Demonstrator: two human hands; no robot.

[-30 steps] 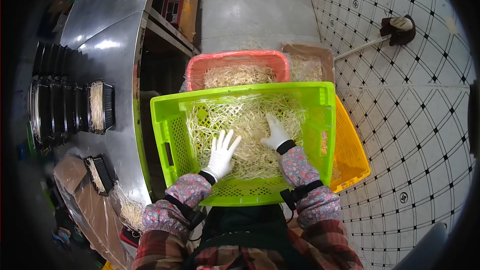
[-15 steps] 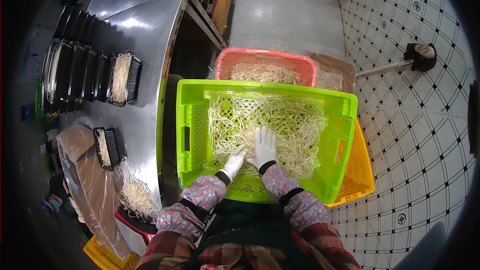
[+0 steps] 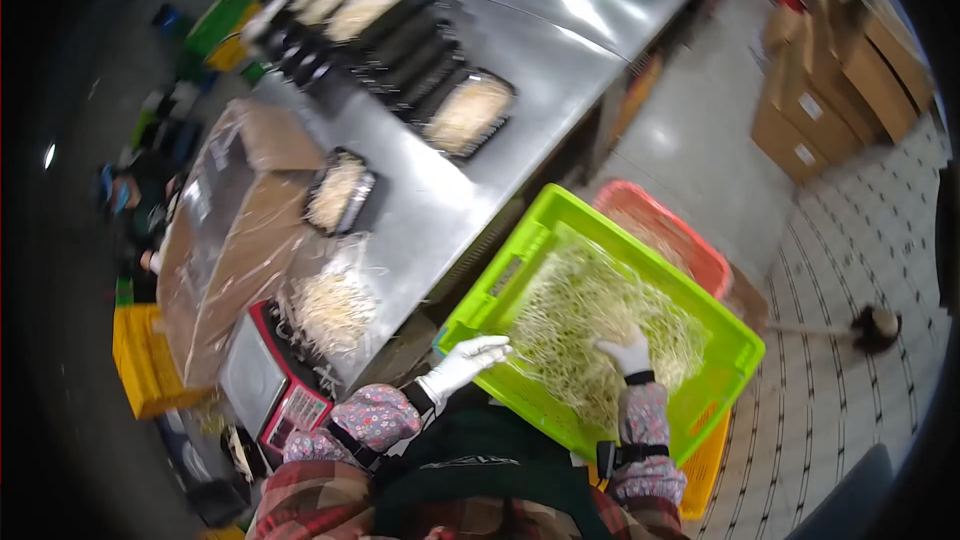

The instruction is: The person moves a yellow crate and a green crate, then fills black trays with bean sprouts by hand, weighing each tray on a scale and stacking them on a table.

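Note:
My right hand (image 3: 628, 352), in a white glove, is inside the green crate (image 3: 728, 365), its fingers closed on a clump of bean sprouts (image 3: 612, 320). More pale sprouts cover the crate's bottom around it. My left hand (image 3: 465, 364), gloved as well, is at the crate's near left rim, fingers stretched out and holding nothing. On the steel table to its left lies a loose heap of bean sprouts (image 3: 335, 312), beside a red scale (image 3: 298, 418).
A filled black tray (image 3: 340, 192) and stacked trays (image 3: 405, 65) stand on the steel table (image 3: 425, 230), next to a plastic-lined cardboard box (image 3: 270, 210). Behind the crate is a red basket (image 3: 708, 262); beneath it, a yellow crate (image 3: 708, 465). Cardboard boxes (image 3: 840, 70) stand farther back.
My left hand has left the sprouts and moved out to the crate's left rim. My right hand stays in the sprouts. The view has turned left, towards the table.

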